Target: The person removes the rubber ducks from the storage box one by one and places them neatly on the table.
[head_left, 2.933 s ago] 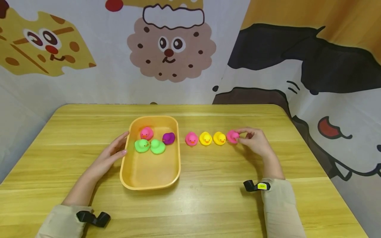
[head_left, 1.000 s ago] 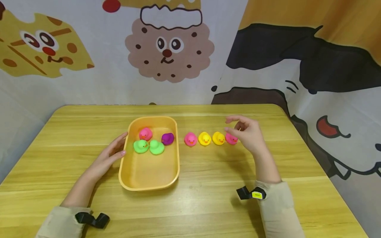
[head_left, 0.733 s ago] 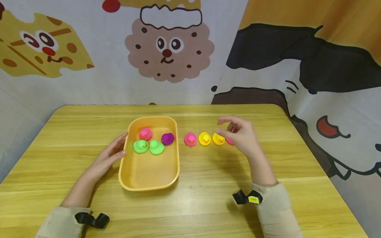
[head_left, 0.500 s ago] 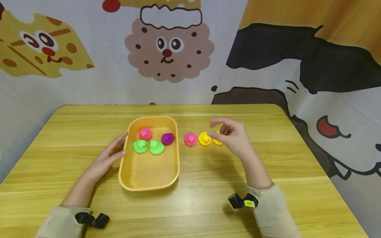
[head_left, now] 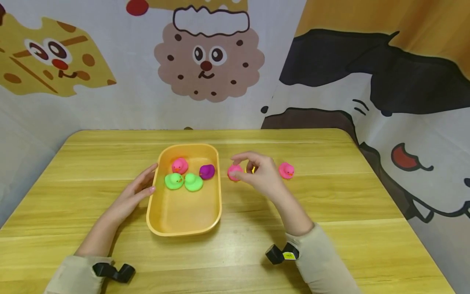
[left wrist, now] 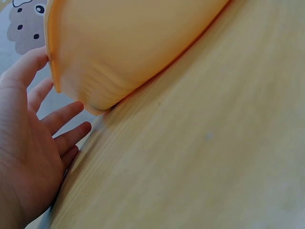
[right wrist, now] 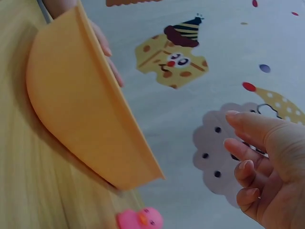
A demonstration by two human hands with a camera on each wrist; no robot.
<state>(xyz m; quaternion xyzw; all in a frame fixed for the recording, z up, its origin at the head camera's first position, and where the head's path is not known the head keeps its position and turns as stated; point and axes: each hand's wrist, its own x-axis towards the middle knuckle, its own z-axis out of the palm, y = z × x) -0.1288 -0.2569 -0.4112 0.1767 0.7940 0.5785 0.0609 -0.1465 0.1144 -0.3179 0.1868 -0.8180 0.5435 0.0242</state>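
My left hand (head_left: 134, 192) rests its fingertips against the left side of an orange-yellow plastic tray (head_left: 183, 212); in the left wrist view its fingers are spread along the tray wall. Inside lie a pink rubber duck (head_left: 180, 165), a purple duck (head_left: 207, 172) and two green ducks, one at left (head_left: 174, 181) and one at right (head_left: 193, 182). Right of the tray, my right hand (head_left: 261, 174) hovers over a row of ducks, holding nothing, thumb and forefinger apart. It overlaps the row's leftmost pink duck (head_left: 233, 168) and mostly hides the yellow ones. Another pink duck (head_left: 286, 170) ends the row at right.
Everything stands on a light wooden table (head_left: 235, 261). Behind it hangs a white cloth (head_left: 139, 110) printed with cartoon figures. A black wrist camera (head_left: 114, 272) sits on the left sleeve, another (head_left: 280, 254) on the right.
My right hand has let go of the rightmost pink duck, lifted off, and moved left along the row toward the tray. The left hand and tray have stayed in place.
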